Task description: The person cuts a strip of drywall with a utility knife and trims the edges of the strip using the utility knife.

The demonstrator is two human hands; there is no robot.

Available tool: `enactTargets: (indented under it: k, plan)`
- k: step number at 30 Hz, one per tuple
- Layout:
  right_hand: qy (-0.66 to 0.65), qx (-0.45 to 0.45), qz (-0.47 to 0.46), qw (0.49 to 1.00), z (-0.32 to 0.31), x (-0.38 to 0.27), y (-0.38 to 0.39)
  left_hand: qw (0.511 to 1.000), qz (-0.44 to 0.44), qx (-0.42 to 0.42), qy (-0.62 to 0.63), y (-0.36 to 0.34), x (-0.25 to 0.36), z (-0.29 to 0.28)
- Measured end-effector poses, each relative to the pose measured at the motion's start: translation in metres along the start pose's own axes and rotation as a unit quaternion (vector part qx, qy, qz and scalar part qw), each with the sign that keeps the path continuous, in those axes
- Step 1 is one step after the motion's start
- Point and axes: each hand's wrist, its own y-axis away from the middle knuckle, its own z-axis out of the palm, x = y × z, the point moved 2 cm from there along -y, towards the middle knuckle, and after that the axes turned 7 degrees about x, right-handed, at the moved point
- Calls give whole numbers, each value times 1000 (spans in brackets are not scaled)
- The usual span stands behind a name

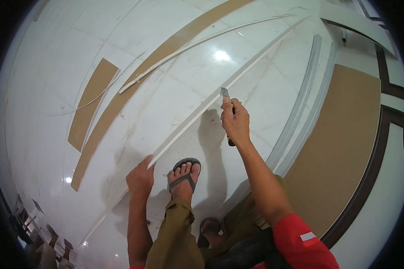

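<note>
A long, thin white strip [188,122] runs diagonally across the shiny white floor, from the lower left to the far right. My left hand [140,177] is closed on its near part, fingers pinching the edge. In my right hand [236,121] is a utility knife [225,93] with a black and yellow handle. Its metal blade points away from me and appears to touch the strip around the middle of its length. Whether the blade has gone into the strip, I cannot tell.
Left of the strip lie a long brown board strip [90,150], a shorter brown piece [94,98] and a thin pale offcut [202,39]. Two grey channels [300,96] and a large brown panel [341,130] are at right. My sandalled foot [184,177] stands beside the strip.
</note>
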Motion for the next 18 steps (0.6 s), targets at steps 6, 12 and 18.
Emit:
enactTargets:
  k: [6, 12, 18]
  plan:
    - [14, -99, -6, 995, -10, 8, -2, 999, -30, -32, -6, 43, -38, -23]
    - [-9, -227, 24, 973, -1, 0, 27, 999, -45, -19, 11, 68, -70, -33]
    - [-35, -212, 23, 976, 9, 4, 30, 995, -32, -53, 76, 8, -2, -25]
